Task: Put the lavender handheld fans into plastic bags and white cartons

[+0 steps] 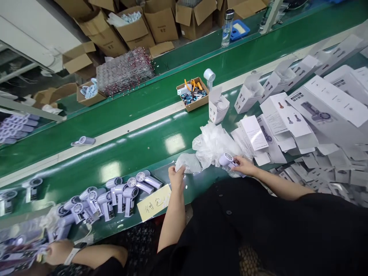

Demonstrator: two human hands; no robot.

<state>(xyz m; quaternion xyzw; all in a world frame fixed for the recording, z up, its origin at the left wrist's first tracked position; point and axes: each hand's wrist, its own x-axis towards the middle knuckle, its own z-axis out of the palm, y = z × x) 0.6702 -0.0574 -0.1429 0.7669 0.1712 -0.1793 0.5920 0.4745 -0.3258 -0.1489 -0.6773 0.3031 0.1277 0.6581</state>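
My left hand (176, 178) pinches the edge of a clear plastic bag (189, 163) above the green bench. In my right hand (243, 166) is a lavender handheld fan (226, 159), its round head pointing left and its handle partly covered by my fingers. Behind both hands lies a crumpled heap of clear plastic bags (214, 142). To the left of my left hand, several lavender fans (106, 199) rest in a cluster on the bench, beside a yellow handwritten card (154, 203).
Folded and open white boxes (287, 115) crowd the right side. A small carton (193, 96) of pliers and small parts stands on the far bench edge, next to an upright fan (209, 76). A co-worker's hand (59, 252) is at lower left. A bottle (227, 28) stands at the back.
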